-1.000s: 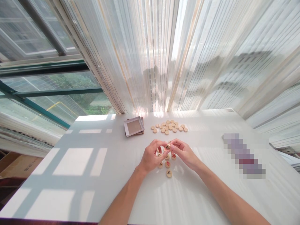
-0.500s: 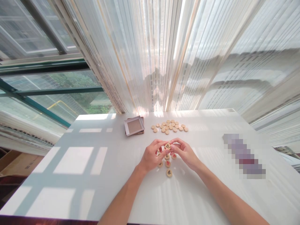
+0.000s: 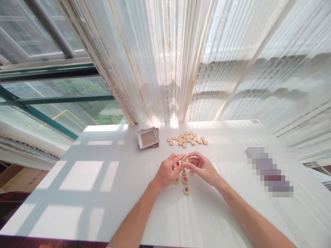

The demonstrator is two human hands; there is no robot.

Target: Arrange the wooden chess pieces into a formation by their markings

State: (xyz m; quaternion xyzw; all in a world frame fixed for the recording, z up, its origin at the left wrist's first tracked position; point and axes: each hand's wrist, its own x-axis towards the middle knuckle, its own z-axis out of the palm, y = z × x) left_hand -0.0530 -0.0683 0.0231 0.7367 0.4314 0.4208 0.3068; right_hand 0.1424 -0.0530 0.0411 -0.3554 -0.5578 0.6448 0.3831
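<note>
My near limit is the front edge of the white table (image 3: 165, 224), low across the view, with both forearms reaching in over it. Left of the left forearm, a broad sunlit stretch of tabletop runs out to the side edge; on the right, the surface reaches as far as a pixelated patch (image 3: 269, 172).

Closest in front of the hands lies a black-marked disc (image 3: 186, 189), with a red-marked disc (image 3: 184, 180) just beyond it and more marked discs partly hidden under the fingers.

I have the left hand (image 3: 167, 170) with thumb and index finger bent into a pinch on a wooden piece (image 3: 184, 160), its black character facing me. The right hand (image 3: 204, 167) curls in from the other side, fingertips at the piece's right edge; whether they press on it, I can't tell.

Farther off, a shallow box (image 3: 148, 137) sits left of a loose spread of plain discs (image 3: 188, 137), both short of the far edge, where the striped curtain (image 3: 160, 69) hangs.
</note>
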